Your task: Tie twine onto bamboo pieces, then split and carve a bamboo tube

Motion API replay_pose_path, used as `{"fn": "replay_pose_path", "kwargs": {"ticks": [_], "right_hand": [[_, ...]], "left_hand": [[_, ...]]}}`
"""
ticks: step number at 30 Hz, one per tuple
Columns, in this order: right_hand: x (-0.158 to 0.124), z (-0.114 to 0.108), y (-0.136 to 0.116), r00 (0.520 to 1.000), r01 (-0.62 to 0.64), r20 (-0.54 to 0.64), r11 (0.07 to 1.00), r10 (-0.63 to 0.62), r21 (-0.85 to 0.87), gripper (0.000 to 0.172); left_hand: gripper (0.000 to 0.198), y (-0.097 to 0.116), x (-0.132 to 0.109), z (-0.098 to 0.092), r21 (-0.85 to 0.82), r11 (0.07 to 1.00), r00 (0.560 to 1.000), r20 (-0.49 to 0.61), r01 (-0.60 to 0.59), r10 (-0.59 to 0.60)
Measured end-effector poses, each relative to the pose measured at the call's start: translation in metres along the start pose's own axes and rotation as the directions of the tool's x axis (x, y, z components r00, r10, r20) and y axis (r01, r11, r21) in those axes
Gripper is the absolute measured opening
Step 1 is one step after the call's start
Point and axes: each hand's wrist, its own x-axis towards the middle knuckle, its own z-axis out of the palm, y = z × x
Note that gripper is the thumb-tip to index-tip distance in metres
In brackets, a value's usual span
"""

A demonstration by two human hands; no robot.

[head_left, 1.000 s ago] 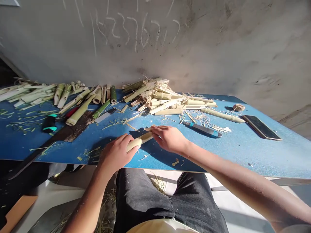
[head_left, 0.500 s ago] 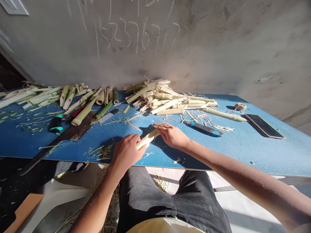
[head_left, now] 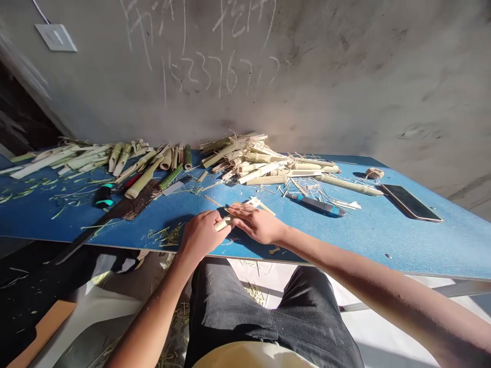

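Observation:
A pale, peeled bamboo piece (head_left: pixel 223 223) lies slantwise above the front part of the blue table. Its near end is in my left hand (head_left: pixel 202 232), whose fingers are wrapped round it. My right hand (head_left: pixel 258 223) lies across the middle of the same piece, fingers over the top and thumb on the near side. Whether anything else is under the right palm is hidden. Beyond the right fingers a pale, jagged end and thin strips show. To the right of this hand lies a blue and black utility knife (head_left: pixel 318 205), among pale shavings.
Behind my hands is a heap of bamboo pieces (head_left: pixel 264 162). More split bamboo (head_left: pixel 69 155) lies at the left. A cleaver (head_left: pixel 134 204) with its dark handle points over the front edge. At the right are a phone (head_left: pixel 411 202) and a twine ball (head_left: pixel 374 174). The wall rises behind.
My right hand has slid leftward along the bamboo piece, closer to my left hand, uncovering the far end. The camera view has tilted up slightly and turned left.

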Motion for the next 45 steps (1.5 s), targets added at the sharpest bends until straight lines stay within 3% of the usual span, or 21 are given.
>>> {"fn": "replay_pose_path", "kwargs": {"ticks": [3, 9, 12, 15, 19, 21, 24, 29, 34, 40, 45], "right_hand": [[0.006, -0.007, 0.004, 0.995, 0.051, 0.082, 0.998, -0.049, -0.024, 0.055], [0.026, -0.005, 0.013, 0.993, -0.112, 0.023, 0.985, 0.116, -0.130, 0.049], [0.019, -0.010, 0.017, 0.997, 0.001, 0.074, 0.998, 0.004, -0.070, 0.053], [0.014, -0.017, 0.029, 0.986, 0.105, 0.130, 0.994, -0.103, -0.013, 0.068], [0.028, -0.012, 0.043, 0.992, 0.060, 0.111, 0.998, -0.058, -0.019, 0.054], [0.036, -0.006, 0.042, 0.997, -0.021, 0.073, 0.999, 0.024, -0.046, 0.051], [0.037, -0.002, 0.033, 0.994, -0.106, 0.010, 0.990, 0.107, -0.088, 0.051], [0.027, -0.007, 0.030, 0.997, 0.033, 0.075, 0.998, -0.030, -0.044, 0.049], [0.030, -0.004, 0.032, 0.995, -0.092, 0.026, 0.994, 0.093, -0.062, 0.049], [0.019, -0.009, 0.026, 0.985, 0.116, 0.124, 0.993, -0.120, 0.032, 0.049], [0.033, -0.004, 0.025, 0.997, 0.002, 0.082, 0.996, 0.005, -0.087, 0.050]], "left_hand": [[0.027, 0.001, 0.004, 0.001, 0.006, 1.000, 1.000, 0.007, -0.023, 0.022], [0.026, 0.004, 0.018, 0.003, 0.129, 0.992, 0.999, -0.030, 0.017, -0.014], [0.024, 0.003, 0.021, 0.003, 0.103, 0.994, 0.999, -0.021, 0.039, -0.038], [0.024, 0.001, 0.020, 0.005, 0.059, 0.997, 0.998, -0.023, 0.057, -0.056], [0.016, -0.005, 0.012, 0.005, 0.062, 0.998, 1.000, -0.010, -0.023, 0.024], [0.013, -0.008, 0.007, 0.003, 0.048, 0.998, 0.999, 0.009, -0.051, 0.051], [0.013, -0.012, 0.003, -0.002, 0.034, 0.999, 1.000, 0.006, 0.009, -0.009], [0.013, -0.011, 0.002, -0.003, 0.047, 0.998, 0.999, -0.008, 0.049, -0.049], [0.015, -0.008, 0.003, 0.001, 0.108, 0.993, 0.998, -0.035, 0.052, -0.048], [0.020, -0.010, 0.006, 0.004, 0.128, 0.991, 0.999, -0.041, 0.041, -0.036], [0.018, -0.012, 0.007, 0.004, 0.147, 0.988, 0.998, -0.044, -0.044, 0.051]]}}
